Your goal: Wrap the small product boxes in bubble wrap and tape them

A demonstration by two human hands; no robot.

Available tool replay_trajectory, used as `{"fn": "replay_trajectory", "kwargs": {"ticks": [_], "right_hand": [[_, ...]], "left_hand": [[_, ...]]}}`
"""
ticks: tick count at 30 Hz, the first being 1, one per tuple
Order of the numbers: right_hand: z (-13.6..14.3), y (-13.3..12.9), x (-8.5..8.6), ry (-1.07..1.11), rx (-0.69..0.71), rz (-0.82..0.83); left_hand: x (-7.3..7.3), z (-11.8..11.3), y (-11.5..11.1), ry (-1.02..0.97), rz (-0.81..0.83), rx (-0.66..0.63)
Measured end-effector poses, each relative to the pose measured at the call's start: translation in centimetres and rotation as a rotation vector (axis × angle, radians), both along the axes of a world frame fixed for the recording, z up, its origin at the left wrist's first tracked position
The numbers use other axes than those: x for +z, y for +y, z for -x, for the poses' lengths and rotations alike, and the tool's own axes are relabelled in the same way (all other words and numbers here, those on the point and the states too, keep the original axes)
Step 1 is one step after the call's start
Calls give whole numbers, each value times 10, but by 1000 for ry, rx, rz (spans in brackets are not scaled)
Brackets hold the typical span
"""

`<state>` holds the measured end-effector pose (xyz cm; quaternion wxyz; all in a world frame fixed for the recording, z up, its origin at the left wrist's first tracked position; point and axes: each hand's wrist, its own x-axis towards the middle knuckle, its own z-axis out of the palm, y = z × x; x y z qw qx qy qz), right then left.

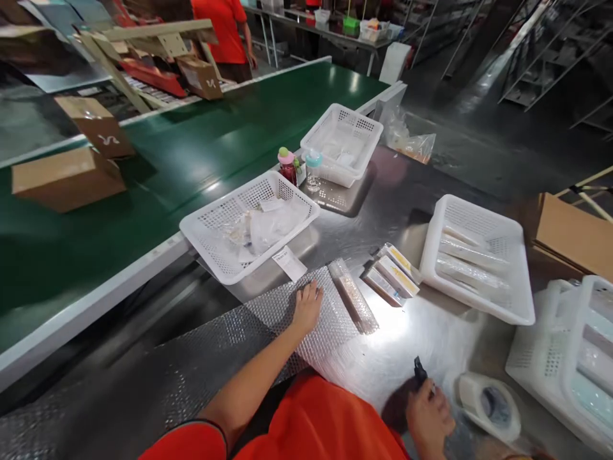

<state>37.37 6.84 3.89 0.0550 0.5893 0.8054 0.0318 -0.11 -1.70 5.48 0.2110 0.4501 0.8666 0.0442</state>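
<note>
The left hand (308, 308) grips nothing: it lies flat, fingers loosely spread, on a sheet of bubble wrap (335, 326), probably to keep the light plastic from sliding or curling. The right hand (430, 414) is clenched around a small dark tool (420, 368), its tip poking out past the fingers; the grip looks firm, as for a cutter, though the tool is too small to name surely. A wrapped bundle (353, 297) lies along the far end of the sheet, within easy reach of the left hand; whether it overlaps the sheet, I cannot tell. Three small boxes (393, 275) sit side by side just beyond, perhaps grouped for handy picking. A tape roll (472, 393) rests on its side near the right hand, and a white basket (527, 275) beyond it holds wrapped pieces. As for edges, the sheet runs past the left side of the metal surface (397, 338), beside the green belt (249, 128), so its trailing length could pull or snag. Another basket (204, 246) reaches over that same edge. The best room for moving seems to lie between the bundle and the tape roll; farther right, a crate (541, 358) hems in the right elbow.
</note>
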Motion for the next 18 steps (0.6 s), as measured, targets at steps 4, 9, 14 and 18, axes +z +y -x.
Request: {"fn": "replay_trajectory", "kwargs": {"ticks": [4,9,14,18], "right_hand": [[129,20,12,177,316,18],[233,45,33,117,550,286],[247,49,35,85,488,373],[243,51,35,133,475,390]], "left_hand": [[4,-40,-3,-134,-66,-2],[-2,-53,-19,-115,25,-93],[-5,-44,-61,-126,13,-27],[-9,-47,-41,-372,-233,248]]}}
